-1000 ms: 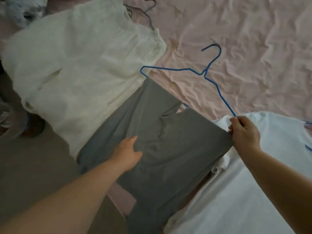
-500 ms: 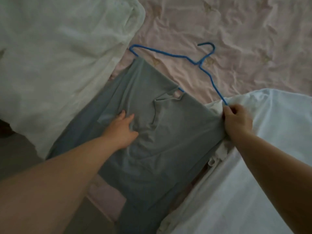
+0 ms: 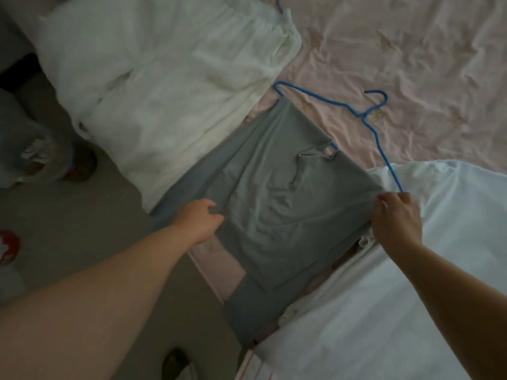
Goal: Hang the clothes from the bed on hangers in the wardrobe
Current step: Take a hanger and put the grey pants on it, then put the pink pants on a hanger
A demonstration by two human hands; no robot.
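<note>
Here's the grey garment (image 3: 277,204), spread flat near the edge of the bed (image 3: 397,64) and draped partly over it, its lower end hanging down toward the floor (image 3: 90,242). The blue wire hanger (image 3: 365,116) is threaded into its top: one shoulder of the wire pokes out at the garment's far corner, the hook lies on the pink sheet beyond the neckline, and the other arm of the wire runs down to the right hand (image 3: 396,218). That right hand has its grip closed, fingers pinching the end of the hanger together with the grey fabric at the garment's right corner, just where it meets the pale blue-white garment (image 3: 411,283) lying alongside. Over on the other side, the left hand (image 3: 201,220) sits at the grey garment's left edge, fingers curled at the cloth; it touches the fabric, but whether it truly has a grip on it I cannot tell from this angle. To the left, a white garment (image 3: 170,86) is spread across the bed, its near edge touching the grey one and its own side hanging over the bed edge. A sliver of a second blue hanger (image 3: 279,2) peeks out at the very top, beside that white garment. Down on the floor to the left sits something wrapped in clear plastic (image 3: 41,157), too dim to make out. The light is low throughout, and the sheet is heavily creased.
</note>
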